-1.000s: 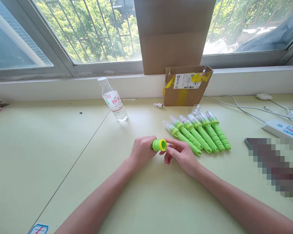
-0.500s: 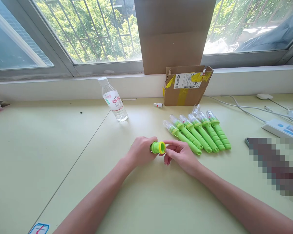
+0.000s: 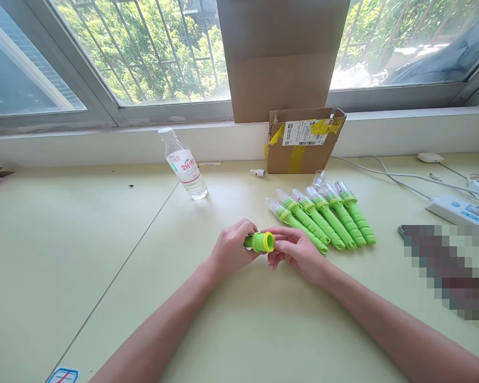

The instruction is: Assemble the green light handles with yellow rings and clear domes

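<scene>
My left hand [image 3: 234, 246] is wrapped round a green threaded tube [image 3: 259, 242], whose open end has a yellow ring and faces right. My right hand [image 3: 297, 252] is beside that end, with its fingers curled and the fingertips at the yellow ring; whether they grip it is hard to tell. Just right of the hands, several green handles with clear caps [image 3: 335, 218] lie side by side in a slanted row. A loose clear cap [image 3: 319, 178] is behind the row.
A water bottle [image 3: 184, 166] stands back left. Behind are a small white-and-red tube [image 3: 257, 173] and a cardboard box [image 3: 303, 151]. At the right are a power strip [image 3: 455, 210], cables and a blurred dark object [image 3: 443, 271]. A sticker [image 3: 64, 375] is front left.
The green tube has shifted slightly right and shows more of its side. My left hand has turned a little with it, and my right hand stays by the yellow ring.
</scene>
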`<state>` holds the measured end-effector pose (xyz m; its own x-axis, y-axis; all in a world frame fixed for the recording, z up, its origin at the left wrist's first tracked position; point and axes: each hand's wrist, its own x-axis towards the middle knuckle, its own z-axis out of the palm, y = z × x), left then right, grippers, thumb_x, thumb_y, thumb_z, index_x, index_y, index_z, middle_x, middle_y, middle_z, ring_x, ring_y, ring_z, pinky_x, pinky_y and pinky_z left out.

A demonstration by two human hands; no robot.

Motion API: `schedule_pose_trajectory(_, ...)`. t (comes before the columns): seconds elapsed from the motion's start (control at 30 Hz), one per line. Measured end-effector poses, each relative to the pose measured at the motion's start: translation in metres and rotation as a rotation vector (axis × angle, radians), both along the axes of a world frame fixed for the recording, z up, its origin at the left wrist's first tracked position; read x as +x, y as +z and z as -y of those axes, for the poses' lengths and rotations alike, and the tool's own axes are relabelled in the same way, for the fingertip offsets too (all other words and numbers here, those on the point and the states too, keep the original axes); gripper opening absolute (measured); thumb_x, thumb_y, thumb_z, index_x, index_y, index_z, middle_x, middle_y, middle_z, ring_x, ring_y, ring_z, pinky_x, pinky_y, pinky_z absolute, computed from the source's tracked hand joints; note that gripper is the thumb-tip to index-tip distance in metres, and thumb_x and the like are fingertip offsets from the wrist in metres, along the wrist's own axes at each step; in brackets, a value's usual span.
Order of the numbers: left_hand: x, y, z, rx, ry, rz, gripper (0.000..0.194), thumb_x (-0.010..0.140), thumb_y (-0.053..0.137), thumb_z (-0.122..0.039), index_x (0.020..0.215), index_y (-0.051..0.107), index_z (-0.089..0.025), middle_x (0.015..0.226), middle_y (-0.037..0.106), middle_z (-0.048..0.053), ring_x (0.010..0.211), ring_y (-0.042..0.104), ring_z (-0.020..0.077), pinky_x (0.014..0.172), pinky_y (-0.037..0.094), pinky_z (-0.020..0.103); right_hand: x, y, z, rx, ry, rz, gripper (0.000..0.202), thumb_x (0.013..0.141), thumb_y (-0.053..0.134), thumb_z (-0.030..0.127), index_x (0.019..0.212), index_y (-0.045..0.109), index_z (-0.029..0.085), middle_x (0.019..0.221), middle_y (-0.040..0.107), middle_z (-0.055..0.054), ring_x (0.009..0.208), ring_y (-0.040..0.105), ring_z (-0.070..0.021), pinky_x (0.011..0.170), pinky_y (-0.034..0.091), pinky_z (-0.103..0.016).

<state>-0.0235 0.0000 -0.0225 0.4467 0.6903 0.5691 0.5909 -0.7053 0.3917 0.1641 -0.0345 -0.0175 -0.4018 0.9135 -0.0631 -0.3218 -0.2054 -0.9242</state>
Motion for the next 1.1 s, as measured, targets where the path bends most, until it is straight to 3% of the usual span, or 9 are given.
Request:
schedule_pose_trajectory(0.17, 0.001, 0.001, -0.002, 0.246, 0.153, -0.101, 0.017, 0.077, 0.065, -0.035, 0.085, 0.062, -0.021, 0.068, 0.066, 0.000, 0.061, 0.058, 0.0117, 0.056, 0.039, 0.022, -0.001, 0.001, -0.001, -0.082, -0.039, -0.126, 0.031, 0.075, 0.065, 0.020, 0.106, 0.067, 0.018, 0.075, 0.068, -0.004, 0.057, 0.060, -0.0125, 0.058, 0.051, -0.029)
schedule_pose_trajectory(0.3, -0.003, 0.003, -0.008, 0.335, 0.261, -0.169, 0.021, 0.075, 0.063, -0.028, 0.094, 0.060, -0.018, 0.066, 0.064, 0.001, 0.060, 0.060, 0.0133, 0.051, 0.035, 0.022, -0.001, -0.001, -0.002, -0.127, -0.070, -0.165, 0.025, 0.076, 0.066, 0.021, 0.100, 0.067, 0.017, 0.075, 0.069, -0.005, 0.059, 0.060, -0.0123, 0.059, 0.051, -0.027)
schedule_pose_trajectory(0.4, -0.008, 0.001, -0.013, 0.398, 0.194, -0.128, 0.019, 0.074, 0.060, -0.018, 0.092, 0.053, -0.019, 0.069, 0.062, -0.001, 0.058, 0.058, 0.0105, 0.047, 0.033, 0.020, 0.000, -0.001, -0.005, -0.149, -0.090, -0.194, 0.023, 0.076, 0.067, 0.021, 0.098, 0.067, 0.015, 0.077, 0.069, -0.007, 0.060, 0.060, -0.0124, 0.060, 0.051, -0.026)
schedule_pose_trajectory(0.57, -0.012, -0.003, -0.015, 0.501, 0.048, -0.009, 0.023, 0.076, 0.064, -0.017, 0.075, 0.041, -0.021, 0.070, 0.062, -0.002, 0.051, 0.052, 0.0054, 0.044, 0.032, 0.017, 0.006, 0.001, -0.007, -0.196, -0.032, -0.243, 0.019, 0.077, 0.066, 0.019, 0.096, 0.064, 0.017, 0.076, 0.069, -0.007, 0.056, 0.059, -0.0107, 0.058, 0.050, -0.024)
schedule_pose_trajectory(0.83, -0.005, -0.010, -0.010, 0.395, 0.018, 0.023, 0.011, 0.076, 0.062, -0.019, 0.077, 0.051, -0.019, 0.068, 0.067, -0.002, 0.055, 0.059, 0.0073, 0.048, 0.039, 0.017, 0.007, 0.002, -0.002, -0.185, 0.112, -0.285, 0.039, 0.084, 0.049, 0.020, 0.122, 0.054, 0.021, 0.080, 0.068, -0.007, 0.064, 0.062, -0.0152, 0.062, 0.053, -0.029)
schedule_pose_trajectory(1.1, 0.001, -0.006, -0.013, 0.208, 0.176, -0.198, 0.026, 0.082, 0.062, -0.045, 0.078, 0.060, -0.019, 0.066, 0.063, 0.000, 0.060, 0.056, 0.0117, 0.050, 0.032, 0.022, 0.005, 0.000, -0.006, -0.247, -0.090, -0.303, 0.033, 0.080, 0.048, 0.013, 0.112, 0.058, 0.016, 0.076, 0.070, -0.008, 0.062, 0.063, -0.0125, 0.062, 0.053, -0.023)
